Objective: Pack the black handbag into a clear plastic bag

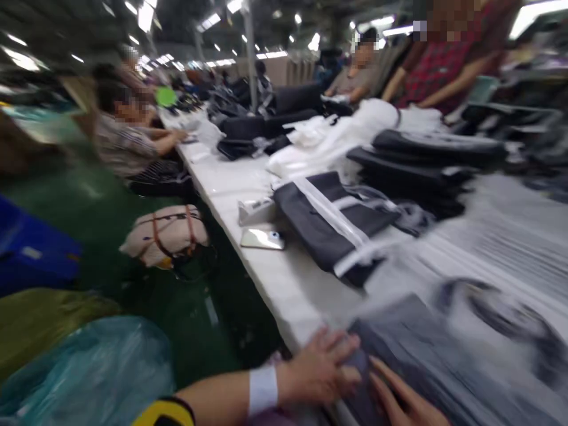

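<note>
In the head view, a long white table (248, 195) is seen running from the lower right toward the upper left. At its near edge a dark grey garment (426, 355) is laid flat, blurred by motion. The left hand (322, 370) is rested on the garment's near left corner, palm down, with the fingers spread and flattened on the cloth; a white band is worn at its wrist. The right hand (402, 399) is placed just beside it, also on the garment, with the fingers extended and held loosely together; only part of it is shown at the lower edge. Nothing is pinched by either hand.

Farther along the table a folded dark piece with white stripes (332, 228) is laid, and just left of it a phone (262, 238) is set flat near the edge, with a small grey box (257, 210) behind it. Beyond, stacks of dark folded cloth (426, 160) and a heap of white cloth (328, 139) are seen.

On the green floor left of the table a pale bag with brown straps (166, 234) is placed, and a teal plastic sack (89, 373) is seen nearer. Other people are seated or stood along both sides of the table farther off.
</note>
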### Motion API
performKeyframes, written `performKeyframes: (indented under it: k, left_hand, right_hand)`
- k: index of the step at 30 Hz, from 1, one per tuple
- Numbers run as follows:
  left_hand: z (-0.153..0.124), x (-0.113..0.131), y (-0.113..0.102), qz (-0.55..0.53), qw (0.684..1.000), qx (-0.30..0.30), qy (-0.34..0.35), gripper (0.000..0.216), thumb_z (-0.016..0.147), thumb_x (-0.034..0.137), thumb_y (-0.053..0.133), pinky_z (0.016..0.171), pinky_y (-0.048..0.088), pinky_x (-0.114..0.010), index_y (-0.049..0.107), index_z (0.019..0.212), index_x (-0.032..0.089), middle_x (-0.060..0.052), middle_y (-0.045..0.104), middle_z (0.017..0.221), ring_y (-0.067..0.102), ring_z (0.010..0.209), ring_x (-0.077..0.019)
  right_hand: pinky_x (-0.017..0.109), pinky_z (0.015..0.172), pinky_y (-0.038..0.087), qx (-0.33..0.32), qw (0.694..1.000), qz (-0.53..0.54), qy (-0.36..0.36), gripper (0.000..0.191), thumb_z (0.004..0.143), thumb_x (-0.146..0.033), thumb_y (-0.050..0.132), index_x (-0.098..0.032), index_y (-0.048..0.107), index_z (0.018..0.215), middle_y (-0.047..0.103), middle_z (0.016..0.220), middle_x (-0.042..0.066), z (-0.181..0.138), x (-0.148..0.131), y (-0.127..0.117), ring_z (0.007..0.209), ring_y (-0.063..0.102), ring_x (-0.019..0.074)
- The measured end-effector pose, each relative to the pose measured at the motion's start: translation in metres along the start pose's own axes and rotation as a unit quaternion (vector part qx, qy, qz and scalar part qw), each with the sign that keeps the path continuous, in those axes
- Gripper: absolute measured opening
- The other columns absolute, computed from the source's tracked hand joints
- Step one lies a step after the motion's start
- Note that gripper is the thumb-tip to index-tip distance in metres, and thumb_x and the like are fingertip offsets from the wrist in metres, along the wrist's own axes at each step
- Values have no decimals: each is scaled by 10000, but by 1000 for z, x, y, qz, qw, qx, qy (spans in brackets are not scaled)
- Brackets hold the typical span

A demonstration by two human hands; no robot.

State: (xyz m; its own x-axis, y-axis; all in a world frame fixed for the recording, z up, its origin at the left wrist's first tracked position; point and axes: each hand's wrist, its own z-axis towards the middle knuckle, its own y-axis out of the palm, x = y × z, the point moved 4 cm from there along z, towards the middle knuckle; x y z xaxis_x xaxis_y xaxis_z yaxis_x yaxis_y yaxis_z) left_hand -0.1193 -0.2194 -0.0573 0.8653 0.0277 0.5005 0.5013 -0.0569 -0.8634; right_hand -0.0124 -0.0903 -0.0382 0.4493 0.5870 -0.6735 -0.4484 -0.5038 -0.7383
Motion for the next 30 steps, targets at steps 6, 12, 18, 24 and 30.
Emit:
performKeyframes:
  k: [6, 12, 18, 24, 30]
  left_hand:
    - [-4, -4, 28, 72, 982, 156, 76, 420, 908, 327, 578, 1102, 286, -578, 499, 1312, 407, -58, 146, 1607, 217, 1439, -337]
    - [-7, 0, 20, 85, 981, 158, 75, 417, 914, 406, 555, 1098, 289, -575, 493, 1325, 375, -82, 156, 1602, 221, 1432, -348]
    - [-4, 1, 21, 106, 977, 173, 71, 494, 907, 462, 552, 1109, 274, -562, 438, 1382, 389, -63, 198, 1594, 240, 1425, -332]
    - [-4, 2, 18, 132, 972, 182, 70, 568, 926, 499, 493, 1110, 270, -550, 338, 1457, 369, -74, 237, 1583, 279, 1407, -330]
    - [-5, 3, 16, 118, 975, 179, 60, 544, 927, 492, 497, 1115, 269, -544, 352, 1444, 406, -49, 256, 1577, 286, 1408, -330]
  right_hand:
    - [286, 536, 546, -15, 989, 109, 102, 490, 865, -518, 507, -193, 686, 1185, 747, 791, 33, -36, 0, 0, 453, 598, 154]
    - [280, 573, 561, 0, 998, 52, 46, 436, 907, -429, 482, -264, 615, 1288, 759, 901, 33, -32, -3, 6, 582, 677, 187]
    - [263, 578, 540, -48, 998, -42, 1, 467, 927, -323, 415, -256, 522, 1377, 757, 942, 48, -32, -1, 2, 620, 692, 181]
    - [231, 469, 426, -141, 978, -153, -23, 544, 930, -270, 407, -217, 376, 1470, 704, 638, 0, -30, -10, -7, 504, 642, 170]
    - [254, 428, 273, -188, 838, -466, -212, 634, 915, -192, 426, -349, 254, 1505, 656, 735, 28, -3, -5, -44, 487, 589, 174]
